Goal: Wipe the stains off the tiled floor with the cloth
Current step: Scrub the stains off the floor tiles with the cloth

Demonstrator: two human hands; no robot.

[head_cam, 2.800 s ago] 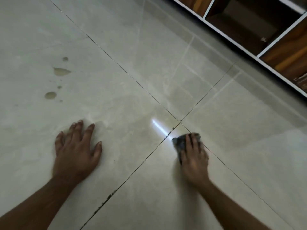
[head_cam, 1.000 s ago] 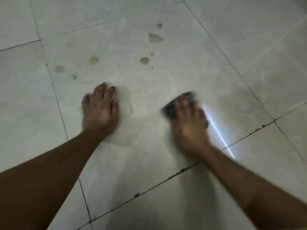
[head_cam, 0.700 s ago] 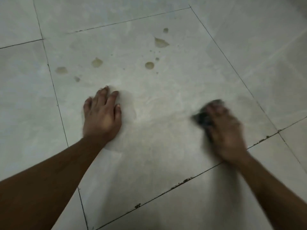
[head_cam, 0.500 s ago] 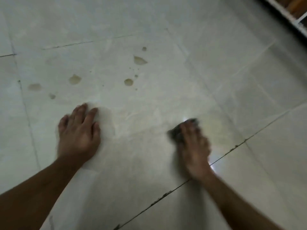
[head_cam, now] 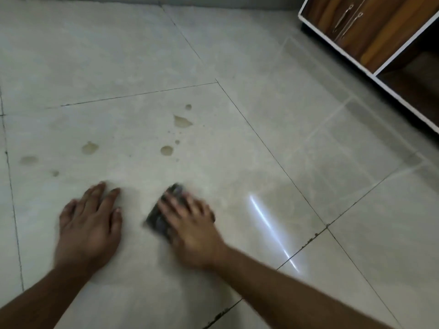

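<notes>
Right hand (head_cam: 190, 224) presses dark crumpled cloth (head_cam: 159, 218) flat, seemingly; left hand (head_cam: 89, 224) splayed.
Push forward firmly to the brownish stains (head_cam: 166, 150).

Wooden cabinet (head_cam: 380, 32) with white edging at upper right — two metal handles (head_cam: 348, 21) on door.

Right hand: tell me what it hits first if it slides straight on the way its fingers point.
The right hand, pressing the cloth, points up and left across the tile. First in line, roughly, is the round stain, then the larger stain. The bare floor lies between; blur makes the exact heading uncertain.
</notes>
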